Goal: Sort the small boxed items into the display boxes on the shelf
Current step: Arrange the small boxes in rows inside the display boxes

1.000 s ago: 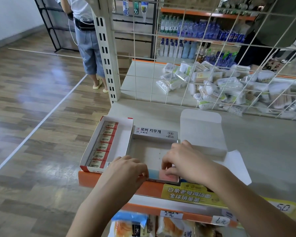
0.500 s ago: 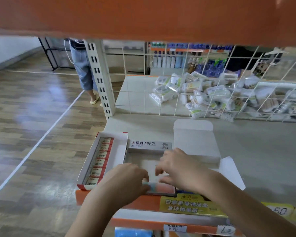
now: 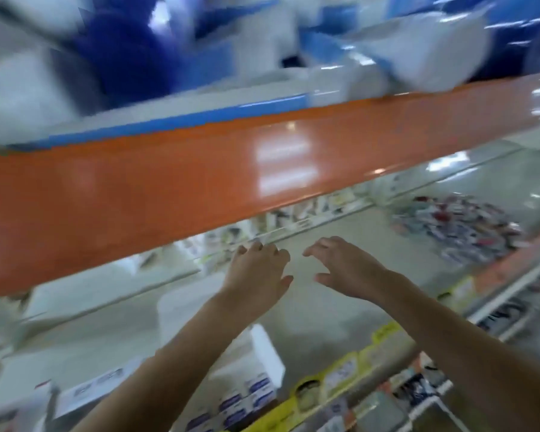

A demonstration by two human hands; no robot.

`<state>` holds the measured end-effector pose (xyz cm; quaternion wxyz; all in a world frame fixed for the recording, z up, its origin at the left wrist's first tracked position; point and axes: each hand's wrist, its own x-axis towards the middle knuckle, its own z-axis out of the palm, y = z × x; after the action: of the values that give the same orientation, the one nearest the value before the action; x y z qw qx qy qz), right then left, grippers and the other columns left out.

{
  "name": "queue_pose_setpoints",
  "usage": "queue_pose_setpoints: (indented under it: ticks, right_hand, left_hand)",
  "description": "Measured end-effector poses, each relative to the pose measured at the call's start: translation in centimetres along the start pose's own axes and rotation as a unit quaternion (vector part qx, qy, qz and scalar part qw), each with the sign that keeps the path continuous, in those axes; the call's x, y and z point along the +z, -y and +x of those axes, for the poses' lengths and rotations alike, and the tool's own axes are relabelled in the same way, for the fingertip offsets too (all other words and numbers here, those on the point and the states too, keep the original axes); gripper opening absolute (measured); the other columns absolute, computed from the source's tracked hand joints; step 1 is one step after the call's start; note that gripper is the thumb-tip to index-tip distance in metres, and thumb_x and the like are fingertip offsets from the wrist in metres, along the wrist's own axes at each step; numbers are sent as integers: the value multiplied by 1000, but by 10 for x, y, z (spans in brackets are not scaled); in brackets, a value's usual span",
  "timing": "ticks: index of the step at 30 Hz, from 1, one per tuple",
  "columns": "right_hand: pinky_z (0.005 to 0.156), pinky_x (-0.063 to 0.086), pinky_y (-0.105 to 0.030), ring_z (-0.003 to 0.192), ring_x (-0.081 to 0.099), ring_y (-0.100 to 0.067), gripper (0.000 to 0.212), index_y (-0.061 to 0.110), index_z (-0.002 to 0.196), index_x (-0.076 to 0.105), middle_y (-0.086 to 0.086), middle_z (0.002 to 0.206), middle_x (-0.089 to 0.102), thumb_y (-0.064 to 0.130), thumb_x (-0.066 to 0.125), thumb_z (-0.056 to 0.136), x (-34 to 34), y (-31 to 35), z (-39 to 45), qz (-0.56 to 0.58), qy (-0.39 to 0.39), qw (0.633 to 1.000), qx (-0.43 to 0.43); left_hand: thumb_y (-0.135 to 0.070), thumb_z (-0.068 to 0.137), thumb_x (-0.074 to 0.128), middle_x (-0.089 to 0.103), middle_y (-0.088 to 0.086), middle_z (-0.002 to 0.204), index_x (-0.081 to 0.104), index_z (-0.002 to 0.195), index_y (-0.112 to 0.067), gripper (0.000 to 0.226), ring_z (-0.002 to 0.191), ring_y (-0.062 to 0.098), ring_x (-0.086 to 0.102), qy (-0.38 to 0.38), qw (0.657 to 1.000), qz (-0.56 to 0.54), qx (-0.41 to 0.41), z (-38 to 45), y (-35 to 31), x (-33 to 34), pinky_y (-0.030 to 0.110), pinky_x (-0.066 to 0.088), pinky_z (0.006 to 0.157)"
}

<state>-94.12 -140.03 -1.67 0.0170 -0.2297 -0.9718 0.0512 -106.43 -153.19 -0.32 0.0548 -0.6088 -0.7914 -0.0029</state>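
Head view: heavy motion blur. Left hand [image 3: 256, 269] and right hand [image 3: 346, 269] both spread, empty, reaching over grey shelf surface [image 3: 340, 310] under glossy orange upper shelf edge [image 3: 200, 182]. Heap of small red-white boxed items [image 3: 459, 232] lay toward shelf's right end; orientation and long axes unreadable. White cardboard display box [image 3: 247, 363] sat at front edge. Judgement: steady head first, then grab few items.

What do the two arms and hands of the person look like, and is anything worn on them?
Both forearms are bare as far as the blurred picture shows: no sleeves, gloves, watch or bracelet appear. The left hand and the right hand also look bare, with no visible rings. The blur is too strong to judge the fingernails or any small marks.
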Motion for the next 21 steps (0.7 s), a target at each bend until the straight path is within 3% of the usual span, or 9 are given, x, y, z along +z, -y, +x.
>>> queue_pose_setpoints:
  ticks: [12, 21]
  right_hand:
    - [106, 35, -36, 133, 34, -23, 51, 17, 141, 36, -8, 147, 32, 28, 51, 93, 18, -249, -84, 11, 49, 974, 222]
    - [102, 37, -31, 131, 39, -24, 45, 7, 138, 39, -11, 144, 38, 5, 45, 93, 24, -347, -94, 60, -25, 955, 289]
  left_hand:
    - [-43, 96, 41, 45, 8, 132, 44, 132, -16, 45, 123, 27, 40, 84, 988, -16, 128, 170, -200, 29, 41, 34, 98]
    - [-16, 92, 50, 52, 5, 122, 50, 123, -14, 30, 115, 23, 48, 69, 983, -60, 158, 241, -277, 74, 35, 40, 89]
